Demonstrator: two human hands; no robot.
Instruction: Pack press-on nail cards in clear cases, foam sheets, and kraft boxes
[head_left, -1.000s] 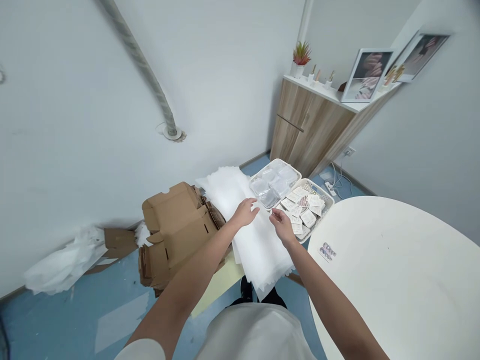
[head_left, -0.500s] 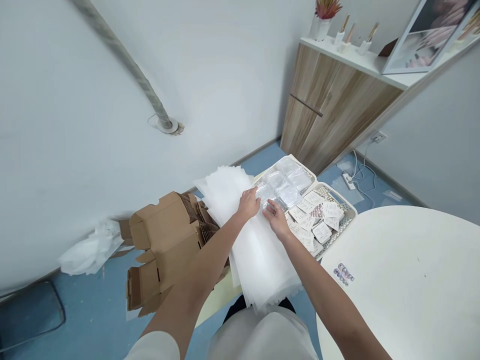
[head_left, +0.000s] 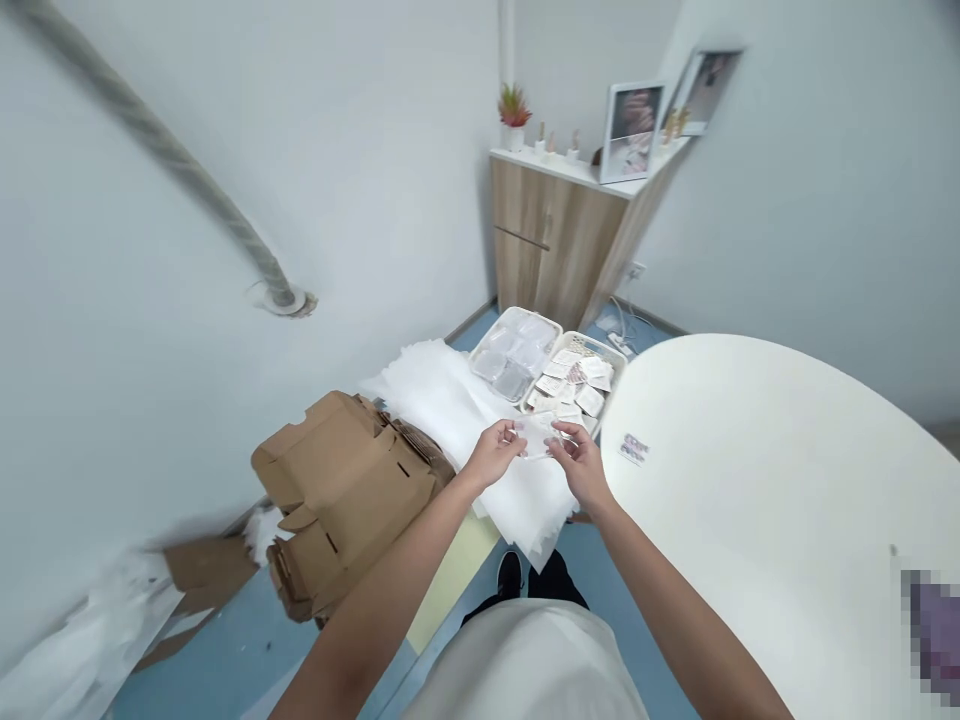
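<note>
Both hands meet over a stack of white foam sheets point(head_left: 442, 400). My left hand point(head_left: 495, 453) and my right hand point(head_left: 580, 462) each pinch one end of a small clear plastic case point(head_left: 536, 440), held between them just above the sheets. Beyond the hands stand two pale baskets: one point(head_left: 491, 325) filled with clear plastic cases, the other point(head_left: 611, 352) filled with small printed cards and packets.
A pile of flattened brown cardboard boxes point(head_left: 337, 490) lies to the left. A round white table point(head_left: 765, 480) fills the right, with a small sheet of nail tips point(head_left: 634, 447) near its edge. A wooden cabinet point(head_left: 555, 240) with frames and a plant stands behind.
The hands went from the sheets to the basket of clear cases, then drew back toward me holding one case between them. The camera swung and pulled back.
</note>
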